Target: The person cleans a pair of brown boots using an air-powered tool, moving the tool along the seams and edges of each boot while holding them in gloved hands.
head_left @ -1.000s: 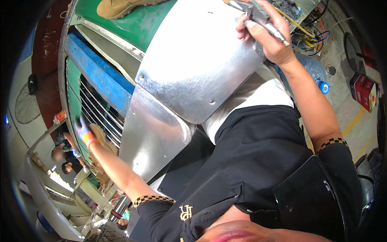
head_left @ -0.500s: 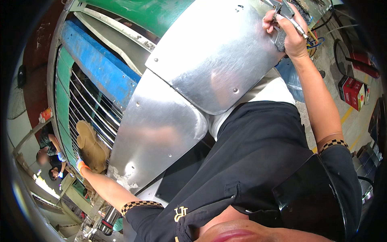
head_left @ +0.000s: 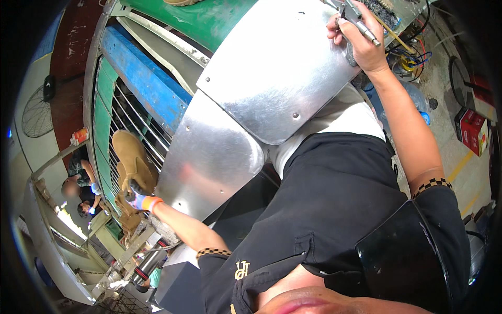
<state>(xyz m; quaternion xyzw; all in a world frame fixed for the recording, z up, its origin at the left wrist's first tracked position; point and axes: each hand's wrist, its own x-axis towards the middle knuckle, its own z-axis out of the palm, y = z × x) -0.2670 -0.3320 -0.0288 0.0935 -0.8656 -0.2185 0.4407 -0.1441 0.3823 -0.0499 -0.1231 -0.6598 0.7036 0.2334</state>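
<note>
My right hand [head_left: 366, 44] is closed around a slim metal hand tool [head_left: 360, 25] at the top right edge of the upper shiny aluminium sheet [head_left: 272, 68]. A second aluminium sheet [head_left: 209, 157] lies under it, lower left, partly overlapped. My left hand [head_left: 137, 199], in a grey glove with an orange cuff, reaches out to the left and rests beside a tan boot [head_left: 130, 159] by the lower sheet's left edge. Its fingers curl on something dark that I cannot make out.
Behind the sheets stands a green and blue metal frame [head_left: 141, 78] with thin bars. Another person [head_left: 78, 183] crouches at the far left. Coloured wires [head_left: 405, 57], a blue jug [head_left: 418, 99] and a red box [head_left: 472, 131] lie on the floor at right. A metal flask [head_left: 144, 268] stands below.
The view has swung, so the sheets sit higher and more central. My right hand stays with the tool at the upper sheet's edge. My left hand now lies beside the tan boot.
</note>
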